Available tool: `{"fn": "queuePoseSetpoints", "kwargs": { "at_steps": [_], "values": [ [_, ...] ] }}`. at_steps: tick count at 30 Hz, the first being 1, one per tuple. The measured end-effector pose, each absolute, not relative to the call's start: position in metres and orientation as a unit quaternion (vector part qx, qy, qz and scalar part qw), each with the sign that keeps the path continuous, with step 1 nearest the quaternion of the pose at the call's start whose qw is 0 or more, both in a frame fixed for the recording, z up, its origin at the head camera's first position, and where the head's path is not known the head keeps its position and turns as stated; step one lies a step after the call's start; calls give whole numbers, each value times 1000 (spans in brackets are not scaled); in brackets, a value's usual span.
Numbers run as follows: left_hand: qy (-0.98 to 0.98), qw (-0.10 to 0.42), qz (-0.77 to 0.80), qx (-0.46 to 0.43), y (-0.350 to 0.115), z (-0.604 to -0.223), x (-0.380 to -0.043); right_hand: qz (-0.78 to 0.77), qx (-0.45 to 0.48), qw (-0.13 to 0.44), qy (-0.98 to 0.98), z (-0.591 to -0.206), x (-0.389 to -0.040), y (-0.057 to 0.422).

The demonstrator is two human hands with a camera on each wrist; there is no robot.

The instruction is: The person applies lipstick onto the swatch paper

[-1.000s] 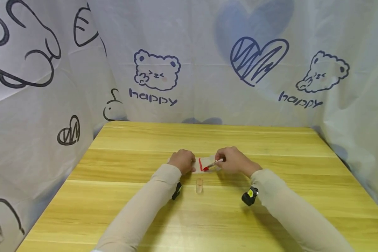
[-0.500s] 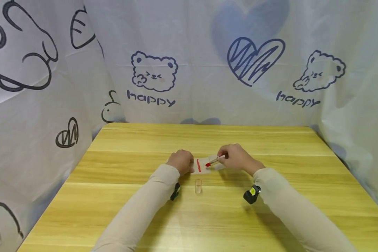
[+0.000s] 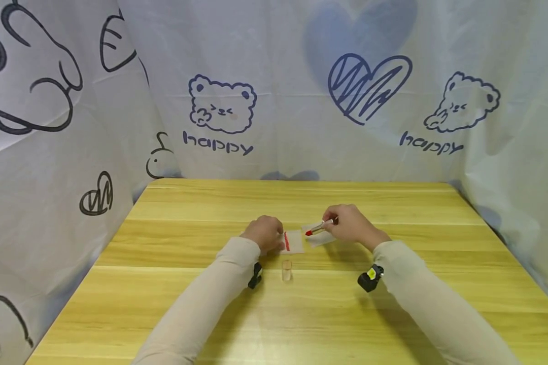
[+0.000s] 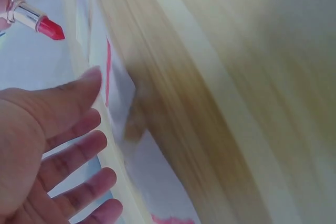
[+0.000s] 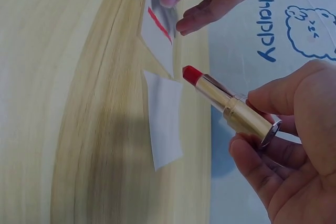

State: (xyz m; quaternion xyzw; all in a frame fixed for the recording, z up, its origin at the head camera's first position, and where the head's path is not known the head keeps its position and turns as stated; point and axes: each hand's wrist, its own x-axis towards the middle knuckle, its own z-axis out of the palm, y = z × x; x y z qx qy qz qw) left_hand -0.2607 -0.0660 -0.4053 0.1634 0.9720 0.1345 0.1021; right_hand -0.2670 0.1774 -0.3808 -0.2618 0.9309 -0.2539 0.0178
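My right hand (image 3: pixel 352 223) pinches a lipstick (image 5: pixel 231 106) in a gold case, with its red tip (image 5: pixel 192 75) exposed. That tip is above or beside a blank white paper piece (image 5: pixel 165 121) on the table; I cannot tell if it touches. Left of it lies another white paper (image 3: pixel 295 241) bearing a red stroke (image 5: pixel 159 25). My left hand (image 4: pixel 58 140) is at this paper's left end, fingers spread and relaxed, gripping nothing; whether the fingertips touch the paper is unclear. In front of the papers stands or lies a small clear cap (image 3: pixel 286 271).
The wooden table (image 3: pixel 187 304) is enclosed by white cloth walls (image 3: pixel 292 126) with drawn bears and hearts. Near my left hand, the left wrist view shows another paper piece (image 4: pixel 157 179) with a red smear at its lower edge.
My right hand has moved right and slightly farther away, carrying the lipstick off the red stroke toward the blank paper. More of the marked paper shows. My left hand has barely moved.
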Motion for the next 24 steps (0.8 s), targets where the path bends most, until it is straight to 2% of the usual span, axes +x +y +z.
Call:
{"fn": "queuePoseSetpoints", "kwargs": {
  "at_steps": [15,24],
  "values": [
    [941,116,163,273,-35,-416,-271,-244,-221,-24,944,-382,-269,188],
    [919,118,92,365,-26,-421,-277,-261,-214,-29,941,-385,-270,190]
  ]
}}
